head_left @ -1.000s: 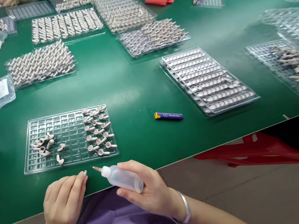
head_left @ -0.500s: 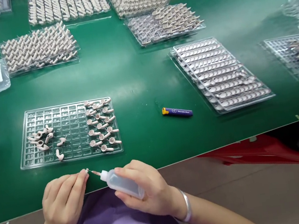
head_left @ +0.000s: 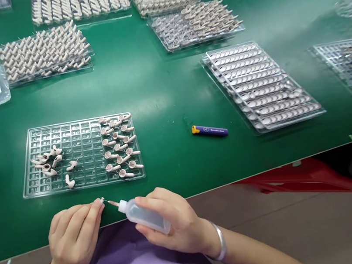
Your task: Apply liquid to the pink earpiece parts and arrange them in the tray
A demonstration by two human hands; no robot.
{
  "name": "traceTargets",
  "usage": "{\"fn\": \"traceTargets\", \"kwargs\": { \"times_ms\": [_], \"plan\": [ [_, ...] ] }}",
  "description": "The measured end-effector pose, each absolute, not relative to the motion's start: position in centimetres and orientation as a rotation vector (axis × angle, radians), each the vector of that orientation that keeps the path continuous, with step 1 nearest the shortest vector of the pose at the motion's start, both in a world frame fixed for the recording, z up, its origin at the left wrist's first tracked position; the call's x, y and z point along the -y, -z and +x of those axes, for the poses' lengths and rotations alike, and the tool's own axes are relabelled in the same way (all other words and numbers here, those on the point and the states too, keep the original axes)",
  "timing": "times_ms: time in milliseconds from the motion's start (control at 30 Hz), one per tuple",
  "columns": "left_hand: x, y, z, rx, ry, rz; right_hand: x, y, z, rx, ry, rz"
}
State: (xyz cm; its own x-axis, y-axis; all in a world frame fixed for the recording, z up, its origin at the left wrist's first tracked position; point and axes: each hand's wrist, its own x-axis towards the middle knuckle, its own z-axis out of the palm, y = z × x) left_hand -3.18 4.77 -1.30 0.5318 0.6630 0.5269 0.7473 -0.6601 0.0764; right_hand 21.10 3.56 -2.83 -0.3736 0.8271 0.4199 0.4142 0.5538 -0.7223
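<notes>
Squeeze bottle (head_left: 146, 216), translucent with a white cap, lies tilted in the right hand (head_left: 178, 222) just over the near edge of the green surface (head_left: 129, 84), its narrow nozzle pointing left. The right grip is closed around the bottle's body, thumb and fingers on opposite sides. The left hand (head_left: 74, 235) has a narrow pinch grip on a small pale piece (head_left: 102, 200), which shows only at the fingertips; the thin tip of the nozzle comes right up to it, though whether they touch cannot be told. Just beyond the hands lies a clear compartment tray (head_left: 83, 152), with curved pale parts (head_left: 57, 160) loosely grouped on its left half and round-ended parts (head_left: 135, 164) with fine wires set in columns along its right side. To the right of that tray rests a purple lighter (head_left: 210, 130) with a yellow end. Farther right, stacked trays (head_left: 293, 122) hold rows of rounded white pieces, and a tray densely filled with pale tubular parts (head_left: 45, 52) sits at upper left.
</notes>
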Motion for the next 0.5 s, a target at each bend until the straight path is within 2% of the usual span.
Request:
{"fn": "traceTargets", "kwargs": {
  "times_ms": [167,267,367,500],
  "plan": [
    [-4.5,1.4,-3.0,1.294,0.893,-2.574,-3.3,2.7,21.7,1.799,-0.828,-1.013],
    [-3.0,1.2,-2.7,1.533,1.114,-2.602,-2.9,2.3,21.6,1.639,-0.977,-1.081],
    [-0.8,0.7,-2.2,1.984,1.330,-2.620,-2.4,2.2,20.6,1.601,-1.074,-1.038],
    [1.2,0.2,-1.0,3.031,1.601,-2.391,-1.6,2.8,18.8,1.668,-0.989,-0.918]
  ]
}}
